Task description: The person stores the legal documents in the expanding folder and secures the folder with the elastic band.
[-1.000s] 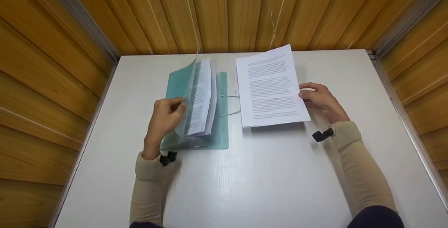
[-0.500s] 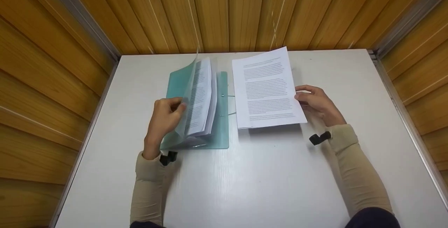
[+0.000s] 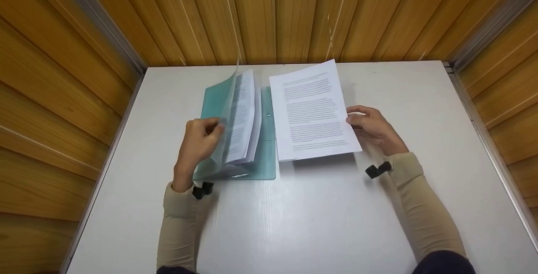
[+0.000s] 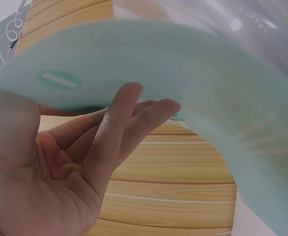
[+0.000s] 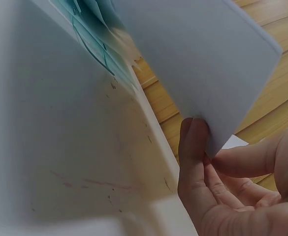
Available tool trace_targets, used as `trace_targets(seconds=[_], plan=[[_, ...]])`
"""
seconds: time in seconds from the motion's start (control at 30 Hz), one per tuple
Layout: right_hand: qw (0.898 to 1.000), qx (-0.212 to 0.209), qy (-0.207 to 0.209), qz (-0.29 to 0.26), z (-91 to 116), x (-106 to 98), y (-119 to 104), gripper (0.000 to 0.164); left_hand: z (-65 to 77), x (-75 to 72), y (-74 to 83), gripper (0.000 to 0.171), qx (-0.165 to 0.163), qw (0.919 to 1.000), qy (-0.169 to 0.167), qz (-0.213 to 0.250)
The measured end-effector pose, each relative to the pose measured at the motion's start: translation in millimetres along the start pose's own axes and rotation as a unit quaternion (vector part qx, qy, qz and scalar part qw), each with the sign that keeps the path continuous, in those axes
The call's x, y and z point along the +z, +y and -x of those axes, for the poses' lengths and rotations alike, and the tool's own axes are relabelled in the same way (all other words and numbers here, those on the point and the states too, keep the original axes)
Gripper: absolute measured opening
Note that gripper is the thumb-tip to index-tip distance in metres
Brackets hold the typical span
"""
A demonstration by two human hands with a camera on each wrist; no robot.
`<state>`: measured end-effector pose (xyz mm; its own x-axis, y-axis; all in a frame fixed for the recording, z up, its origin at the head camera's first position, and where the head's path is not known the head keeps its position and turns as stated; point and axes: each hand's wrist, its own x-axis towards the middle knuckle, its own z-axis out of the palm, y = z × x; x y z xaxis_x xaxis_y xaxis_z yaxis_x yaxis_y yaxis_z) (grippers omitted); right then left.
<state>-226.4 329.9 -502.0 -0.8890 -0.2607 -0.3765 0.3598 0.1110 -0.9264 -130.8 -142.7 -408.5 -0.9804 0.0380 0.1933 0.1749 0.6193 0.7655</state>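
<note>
A translucent teal folder lies left of the middle of the table, opened partway, with printed pages standing tilted inside. My left hand pinches its raised front cover between thumb and fingers. Beside the folder, my right hand pinches the right edge of a white printed paper stack, held raised and tilted above the table. The stack's left edge overlaps the folder's spine side in the head view. A thin bent fastener prong shows below the paper in the right wrist view; the head view mostly hides it.
The white table has wood-panelled walls close behind it and at both sides. A black wrist camera sits on the right cuff, another black camera on the left.
My right hand has moved left and slightly nearer to me with the paper stack, whose left edge now covers the fastener prongs. The left hand and the folder cover have stayed almost still.
</note>
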Motion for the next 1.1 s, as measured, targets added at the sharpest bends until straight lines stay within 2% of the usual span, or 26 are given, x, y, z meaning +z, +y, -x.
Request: trace_targets(seconds=[0.27,0.53,0.83,1.1], plan=[[1.000,-0.007,-0.017,-0.025,-1,7,0,0.041,-1.0,0.9,-1.5,0.029,0.006,0.9999,0.002,-0.011],[1.000,-0.014,-0.021,-0.013,-3,13,2,0.040,-1.0,0.5,-0.6,0.028,0.004,0.9999,0.000,-0.009],[0.998,-0.017,-0.035,-0.040,-6,20,2,0.037,-0.4,0.6,0.1,0.028,0.001,1.0000,0.002,-0.009],[0.999,-0.008,-0.030,-0.028,-8,23,1,0.040,-0.7,0.0,0.6,0.027,-0.002,1.0000,0.001,-0.008]])
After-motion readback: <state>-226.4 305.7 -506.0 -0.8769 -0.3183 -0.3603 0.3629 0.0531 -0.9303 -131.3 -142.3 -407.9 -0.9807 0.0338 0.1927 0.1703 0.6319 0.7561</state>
